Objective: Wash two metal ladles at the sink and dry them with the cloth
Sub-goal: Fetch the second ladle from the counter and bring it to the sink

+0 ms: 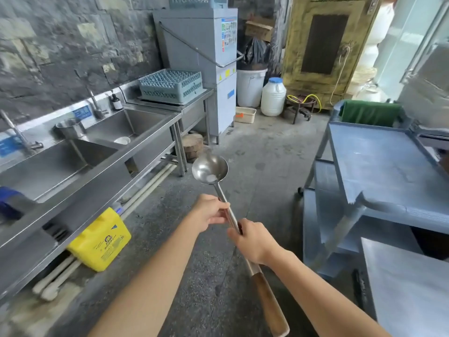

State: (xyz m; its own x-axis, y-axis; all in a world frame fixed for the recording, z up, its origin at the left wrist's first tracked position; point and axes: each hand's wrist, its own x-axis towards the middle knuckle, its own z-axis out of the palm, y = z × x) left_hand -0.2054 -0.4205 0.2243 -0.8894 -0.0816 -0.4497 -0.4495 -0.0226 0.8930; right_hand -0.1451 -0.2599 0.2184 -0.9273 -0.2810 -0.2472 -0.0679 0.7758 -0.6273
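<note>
A long metal ladle (210,169) with a wooden handle end points away from me over the concrete floor, bowl up and forward. My left hand (211,212) grips its metal shaft nearer the bowl. My right hand (252,240) grips the shaft just behind, above the wooden part. The steel double sink (104,147) runs along the left wall, apart from the ladle. A second ladle-like handle (340,229) leans blurred against the trolley on the right. A green cloth (370,113) hangs over the trolley's far end.
A grey trolley (379,164) with shelves stands at the right. A yellow canister (100,239) and pale pipes sit under the sink. A dish rack (171,85), dishwasher (209,64), white bucket (250,87) and white jug (273,97) stand at the back.
</note>
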